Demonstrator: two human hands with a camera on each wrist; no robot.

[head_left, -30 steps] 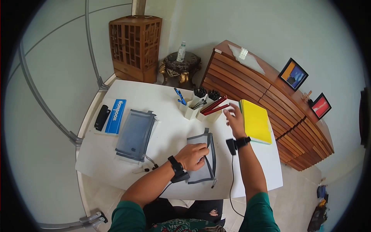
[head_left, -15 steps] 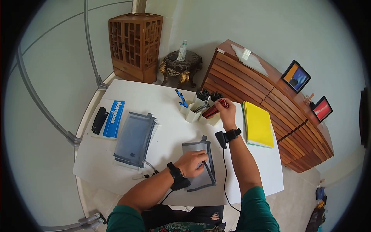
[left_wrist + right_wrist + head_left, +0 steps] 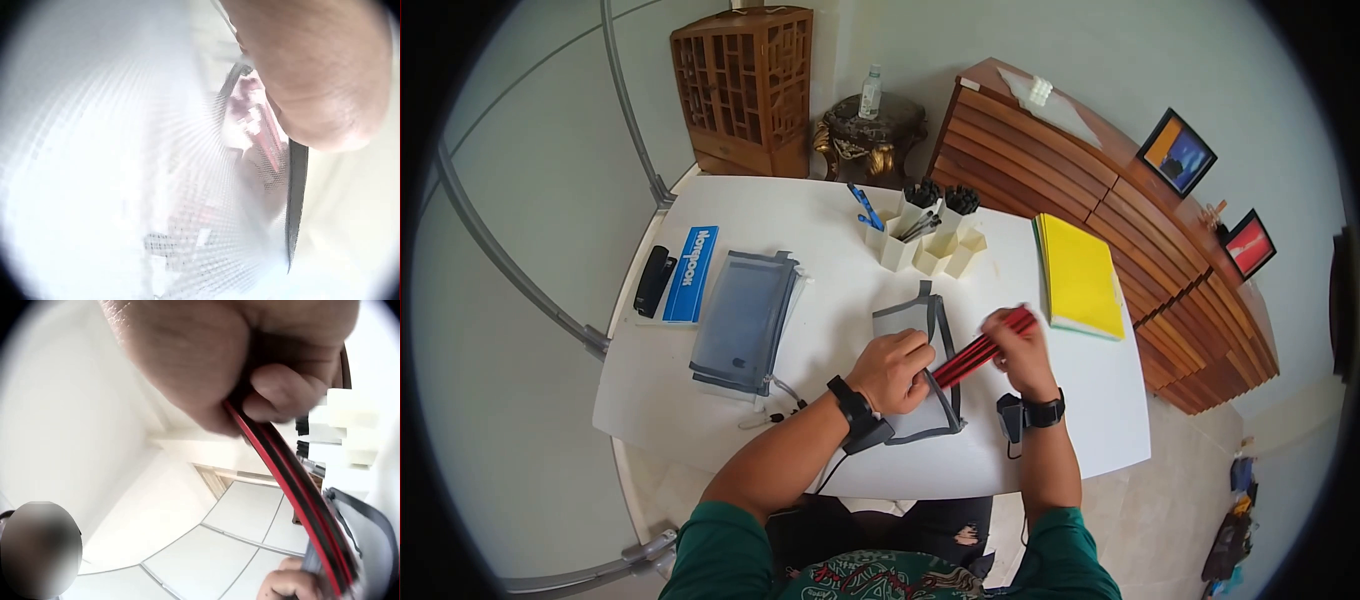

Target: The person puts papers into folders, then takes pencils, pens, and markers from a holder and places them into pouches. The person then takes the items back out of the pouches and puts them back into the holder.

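In the head view the right hand [image 3: 1022,352] grips a bundle of red and black pencils [image 3: 972,360], slanting down-left with their far ends at the opening of a grey mesh pouch [image 3: 920,424]. The left hand [image 3: 892,370] pinches the pouch's edge near its middle. The right wrist view shows the pencils [image 3: 300,500] running out from the curled fingers of the right hand [image 3: 250,356] toward the left hand [image 3: 290,581]. Through the mesh [image 3: 187,187] in the left wrist view, reddish shapes appear beside the left hand [image 3: 319,69].
White holders [image 3: 948,252] stand at the back with blue pens [image 3: 867,208], black items and grey pens. At left lie stacked pouches [image 3: 745,320], a blue notebook [image 3: 692,275] and a black stapler [image 3: 654,282]. Yellow folders [image 3: 1082,280] lie at right.
The right hand has taken the red pencils out of the holder and brought them down toward the front, to the pouch. The left hand still holds the pouch's edge.
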